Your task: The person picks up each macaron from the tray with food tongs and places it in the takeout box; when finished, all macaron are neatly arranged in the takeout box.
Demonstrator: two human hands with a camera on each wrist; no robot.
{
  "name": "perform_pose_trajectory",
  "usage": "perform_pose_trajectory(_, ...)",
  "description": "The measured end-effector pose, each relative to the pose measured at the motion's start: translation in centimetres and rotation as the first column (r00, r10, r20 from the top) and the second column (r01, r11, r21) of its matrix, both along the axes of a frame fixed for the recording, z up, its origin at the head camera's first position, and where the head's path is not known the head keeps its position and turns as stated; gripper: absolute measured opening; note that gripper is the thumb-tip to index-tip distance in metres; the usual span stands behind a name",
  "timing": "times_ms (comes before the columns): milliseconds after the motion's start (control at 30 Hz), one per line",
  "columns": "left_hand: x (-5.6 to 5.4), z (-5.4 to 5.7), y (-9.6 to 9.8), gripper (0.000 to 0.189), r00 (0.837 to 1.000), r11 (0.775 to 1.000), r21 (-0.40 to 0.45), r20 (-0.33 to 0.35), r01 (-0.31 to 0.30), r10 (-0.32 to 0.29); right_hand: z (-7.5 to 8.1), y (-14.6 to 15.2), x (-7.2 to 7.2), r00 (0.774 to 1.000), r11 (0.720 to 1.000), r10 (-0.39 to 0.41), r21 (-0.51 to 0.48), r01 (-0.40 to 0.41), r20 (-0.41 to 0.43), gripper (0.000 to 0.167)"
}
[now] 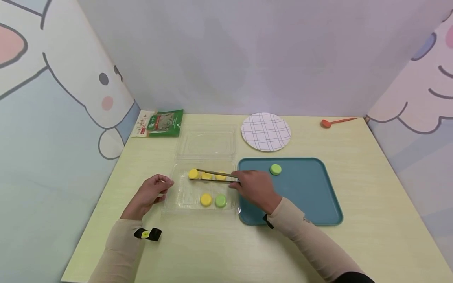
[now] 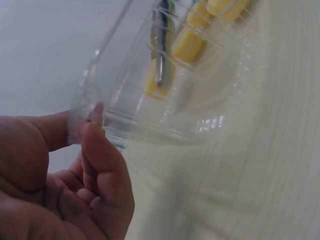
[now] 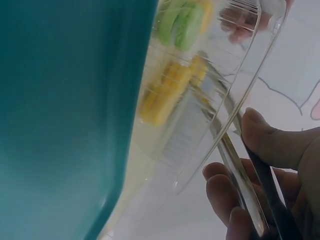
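A clear plastic box (image 1: 184,196) lies with its lid folded back. My left hand (image 1: 152,192) pinches the box's left edge, also seen with the hand (image 2: 95,175) in the left wrist view. My right hand (image 1: 258,188) grips metal tongs (image 1: 216,181), reaching over the box's right side. The tong tips stand around a yellow macaron (image 1: 193,174) at the back left; whether they squeeze it I cannot tell. Two more yellow macarons (image 1: 206,175) in that row are partly behind the tongs. A yellow macaron (image 1: 206,200) and a green macaron (image 1: 221,201) sit in the front row.
Right of the box is a blue tray (image 1: 304,196) bearing one green macaron (image 1: 275,169). A round checked plate (image 1: 266,132) lies behind the tray. A green and white packet (image 1: 164,124) is at the back left, a red spoon (image 1: 327,124) at the back right.
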State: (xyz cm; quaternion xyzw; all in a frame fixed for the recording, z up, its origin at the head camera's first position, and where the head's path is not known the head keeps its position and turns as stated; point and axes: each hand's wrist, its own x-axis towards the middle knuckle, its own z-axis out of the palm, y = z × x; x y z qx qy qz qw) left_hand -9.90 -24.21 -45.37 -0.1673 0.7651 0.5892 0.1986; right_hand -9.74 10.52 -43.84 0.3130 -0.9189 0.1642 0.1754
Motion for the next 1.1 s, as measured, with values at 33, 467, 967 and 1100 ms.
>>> perform_pose_trajectory(33, 0.0, 0.0, 0.0, 0.022, 1.0, 1.0, -0.001, 0.001, -0.003, 0.003, 0.0, -0.2, 0.0, 1.0, 1.0, 0.0, 0.011, 0.0, -0.01, 0.029)
perform_pose_trajectory(467, 0.1, -0.2, -0.1, 0.022, 1.0, 1.0, 0.006, 0.011, -0.008, 0.008, 0.5, -1.9, -0.4, 0.999, 0.996, 0.015, 0.088, -0.011, -0.047, 0.025)
perform_pose_trajectory(967, -0.1, -0.2, -0.1, 0.025, 1.0, 1.0, 0.001, 0.007, -0.01, 0.01, 0.1, -1.8, -0.7, 0.998, 0.998, 0.01, 0.07, -0.005, -0.068, 0.026)
perform_pose_trajectory(1100, -0.1, -0.3, -0.1, 0.024, 1.0, 1.0, -0.001, 0.015, -0.01, 0.01, 0.1, -1.7, -0.6, 0.998, 0.998, 0.006, 0.066, -0.002, -0.061, 0.028)
